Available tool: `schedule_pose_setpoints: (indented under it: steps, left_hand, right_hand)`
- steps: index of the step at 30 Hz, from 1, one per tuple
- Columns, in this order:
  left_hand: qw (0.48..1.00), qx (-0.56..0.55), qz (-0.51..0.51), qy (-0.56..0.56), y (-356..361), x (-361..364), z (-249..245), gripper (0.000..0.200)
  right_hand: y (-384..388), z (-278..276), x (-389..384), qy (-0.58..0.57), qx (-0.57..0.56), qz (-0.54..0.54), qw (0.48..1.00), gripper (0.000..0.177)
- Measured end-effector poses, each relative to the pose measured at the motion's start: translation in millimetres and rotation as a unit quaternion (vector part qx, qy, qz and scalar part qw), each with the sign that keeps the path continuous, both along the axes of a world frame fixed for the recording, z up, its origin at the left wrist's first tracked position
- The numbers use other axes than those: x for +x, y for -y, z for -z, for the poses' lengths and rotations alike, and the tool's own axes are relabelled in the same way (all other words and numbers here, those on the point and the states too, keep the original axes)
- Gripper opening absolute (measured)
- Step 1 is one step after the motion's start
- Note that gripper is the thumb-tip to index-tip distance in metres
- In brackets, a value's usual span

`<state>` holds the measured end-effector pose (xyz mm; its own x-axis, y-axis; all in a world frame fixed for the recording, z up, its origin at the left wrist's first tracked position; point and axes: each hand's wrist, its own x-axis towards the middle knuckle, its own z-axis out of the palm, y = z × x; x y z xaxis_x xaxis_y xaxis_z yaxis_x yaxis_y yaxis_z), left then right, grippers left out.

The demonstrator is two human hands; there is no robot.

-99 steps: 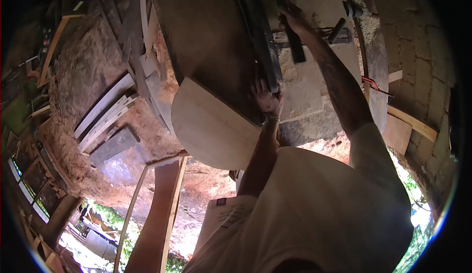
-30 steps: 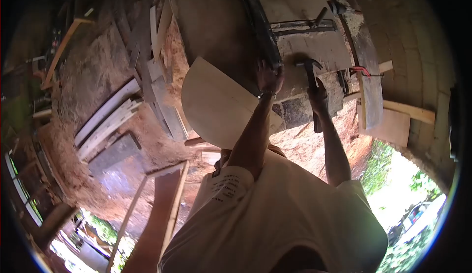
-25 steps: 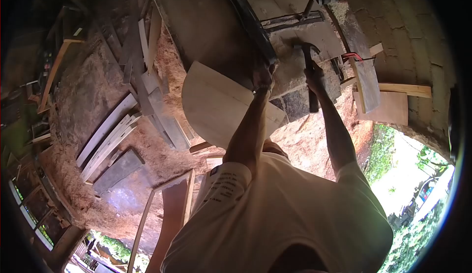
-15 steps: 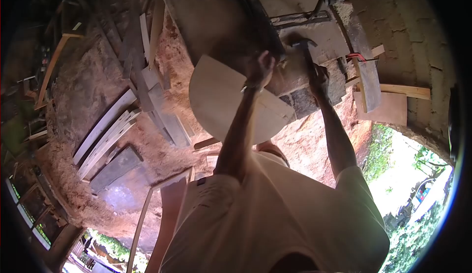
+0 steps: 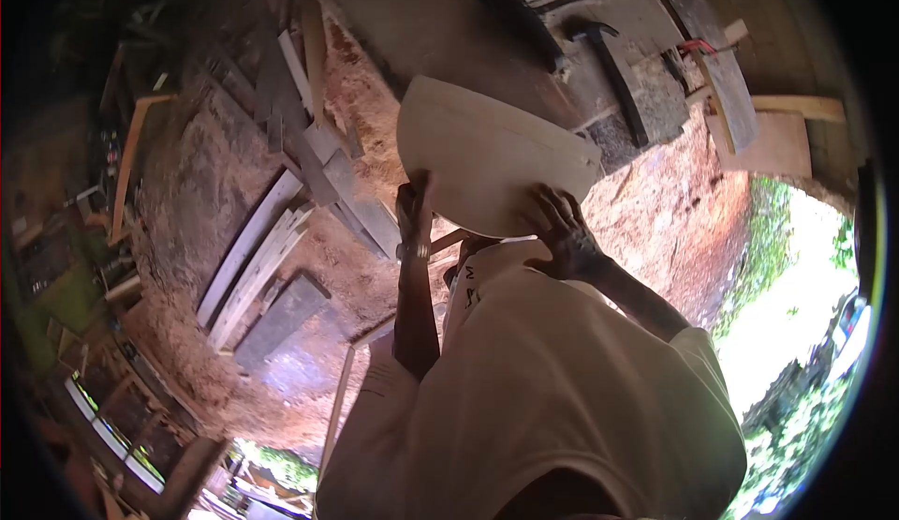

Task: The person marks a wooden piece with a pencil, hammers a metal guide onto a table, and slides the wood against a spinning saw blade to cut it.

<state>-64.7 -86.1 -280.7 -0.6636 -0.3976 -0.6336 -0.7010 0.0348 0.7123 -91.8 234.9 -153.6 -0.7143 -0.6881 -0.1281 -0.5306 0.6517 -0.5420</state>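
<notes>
A pale half-round wooden board (image 5: 487, 150) lies in front of my body, its curved edge towards me and its straight edge along the dark workbench. My left hand (image 5: 415, 213) grips the curved edge at the left, fingers pointing up along it. At the near right edge, my right hand (image 5: 564, 236) holds the same board, with its fingers spread over the top face; its thumb is hard to make out. A claw hammer (image 5: 618, 84) with a dark handle lies on the bench to the right, apart from both hands.
The dark workbench (image 5: 412, 14) stretches ahead. A red-handled tool (image 5: 696, 47) is at its right by a plank (image 5: 730, 112). Long boards (image 5: 257, 267) and a grey board (image 5: 281, 321) lie on the sawdust-covered ground at left. More timber leans at the far left.
My right hand has let go of the hammer, which now lies on the bench. Both hands have come back towards my body onto the board's curved edge.
</notes>
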Motion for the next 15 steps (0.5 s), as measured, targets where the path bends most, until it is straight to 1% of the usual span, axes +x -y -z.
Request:
schedule_pose_setpoints:
  steps: [1, 2, 3, 4, 5, 6, 7, 8, 10, 11, 12, 14, 15]
  left_hand:
    - [0.999, -0.012, 0.020, 0.024, -4, -10, -26, 0.069]
    - [1.000, -0.007, -0.006, -0.009, -17, -22, -58, 0.071]
    - [0.998, -0.002, -0.036, -0.046, -34, -37, -91, 0.073]
    - [0.994, 0.001, -0.069, -0.088, -46, -52, -110, 0.075]
    - [0.995, 0.010, -0.057, -0.076, -47, -65, -116, 0.077]
    - [0.987, 0.054, -0.104, -0.113, -53, -78, -122, 0.075]
    - [0.981, 0.082, -0.107, -0.142, -55, -88, -115, 0.076]
    - [0.973, 0.109, -0.109, -0.170, -56, -96, -107, 0.079]
    - [0.947, 0.223, -0.161, -0.165, -65, -95, -65, 0.085]
    - [0.928, 0.278, -0.187, -0.163, -73, -98, -43, 0.089]
    - [0.936, 0.280, -0.155, -0.149, -89, -98, -32, 0.090]
    - [0.947, 0.275, -0.011, -0.168, -126, -88, 27, 0.096]
    - [0.938, 0.294, -0.006, -0.185, -143, -94, 26, 0.098]
  right_hand:
    - [5, -5, 0, -0.030, -0.033, 0.036, 0.998, 0.080]
    - [5, -8, -1, -0.060, -0.066, 0.065, 0.994, 0.081]
    - [2, 2, -14, -0.131, -0.069, 0.073, 0.986, 0.079]
    - [0, 1, -29, -0.125, -0.065, 0.071, 0.987, 0.078]
    - [-1, -3, -45, -0.119, -0.061, 0.068, 0.989, 0.077]
    - [-3, -9, -57, -0.108, -0.056, 0.064, 0.990, 0.076]
    - [-3, -16, -71, -0.128, -0.086, 0.061, 0.986, 0.070]
    - [-8, -14, -75, -0.119, -0.108, 0.081, 0.984, 0.069]
    - [-16, -12, -77, -0.097, -0.151, 0.125, 0.976, 0.067]
    - [-20, -27, -78, -0.088, -0.164, 0.146, 0.972, 0.066]
    - [-29, -36, -74, -0.054, -0.147, 0.171, 0.973, 0.066]
    - [-48, -27, -58, -0.027, -0.131, 0.242, 0.961, 0.067]
    - [-56, -28, -55, -0.039, -0.114, 0.247, 0.961, 0.067]
